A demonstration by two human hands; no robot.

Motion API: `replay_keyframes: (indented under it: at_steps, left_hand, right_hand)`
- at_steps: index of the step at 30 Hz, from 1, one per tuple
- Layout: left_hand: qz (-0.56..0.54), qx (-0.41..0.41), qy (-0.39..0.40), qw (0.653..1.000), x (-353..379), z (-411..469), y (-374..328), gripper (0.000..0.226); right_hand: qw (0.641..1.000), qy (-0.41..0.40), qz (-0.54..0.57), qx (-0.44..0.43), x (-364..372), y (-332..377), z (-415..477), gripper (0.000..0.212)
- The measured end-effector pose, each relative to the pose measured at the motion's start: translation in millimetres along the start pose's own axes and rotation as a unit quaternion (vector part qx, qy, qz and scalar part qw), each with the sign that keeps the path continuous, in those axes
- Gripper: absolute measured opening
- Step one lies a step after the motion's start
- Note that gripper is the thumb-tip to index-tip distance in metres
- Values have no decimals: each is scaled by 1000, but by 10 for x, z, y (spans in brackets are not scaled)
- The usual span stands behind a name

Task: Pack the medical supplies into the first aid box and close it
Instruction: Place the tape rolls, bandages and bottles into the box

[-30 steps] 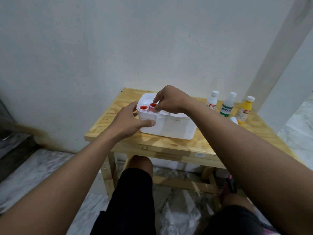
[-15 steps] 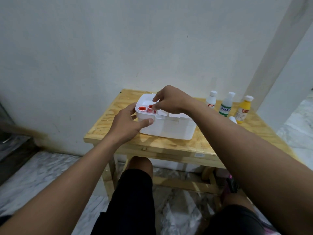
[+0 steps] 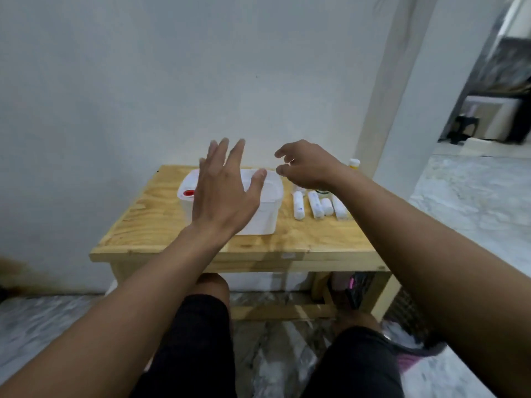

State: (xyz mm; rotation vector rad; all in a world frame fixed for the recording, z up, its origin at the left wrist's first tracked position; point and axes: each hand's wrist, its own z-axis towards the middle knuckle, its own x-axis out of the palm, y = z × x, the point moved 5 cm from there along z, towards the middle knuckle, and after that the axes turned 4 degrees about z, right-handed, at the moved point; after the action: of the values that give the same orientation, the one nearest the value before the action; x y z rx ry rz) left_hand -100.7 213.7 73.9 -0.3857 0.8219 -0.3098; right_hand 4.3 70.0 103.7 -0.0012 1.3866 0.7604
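A white first aid box (image 3: 268, 209) stands open on the wooden table (image 3: 161, 219). A red-capped item (image 3: 188, 193) shows inside at its left end. My left hand (image 3: 227, 191) hovers over the box, fingers spread, holding nothing. My right hand (image 3: 309, 165) is raised to the right of the box, fingers loosely curled and empty. Several white rolls (image 3: 316, 204) lie on the table under my right wrist. A yellow bottle's white cap (image 3: 354, 162) peeks out behind that wrist; the other bottles are mostly hidden.
The table stands against a white wall. A white pillar (image 3: 382, 90) rises at its back right corner. A white container (image 3: 258, 281) sits under the table. My knees (image 3: 212, 285) are close to the table's front edge.
Both hands have left the box: the left lifted off its side and spread open, the right rose and moved right, away from the red caps. The view has shifted right.
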Motion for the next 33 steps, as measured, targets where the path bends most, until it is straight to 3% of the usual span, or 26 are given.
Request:
replay_keyframes:
  at_steps: [5,9,15,33]
  left_hand:
    - [-8,91,52,994,429,-61,-608,60]
    - [-1,116,119,986,862,-104,-880,58]
    - [99,160,193,963,1562,-115,-940,55]
    - [218,139,254,932,2272,30,-1012,39]
  right_hand:
    - [998,-18,-22,63,-190,-550,-182,44]
    - [995,-29,-33,95,-225,-942,-347,44]
    - [991,-20,-45,125,-139,-1471,-461,48]
    - [993,19,-24,110,199,-1990,-332,41]
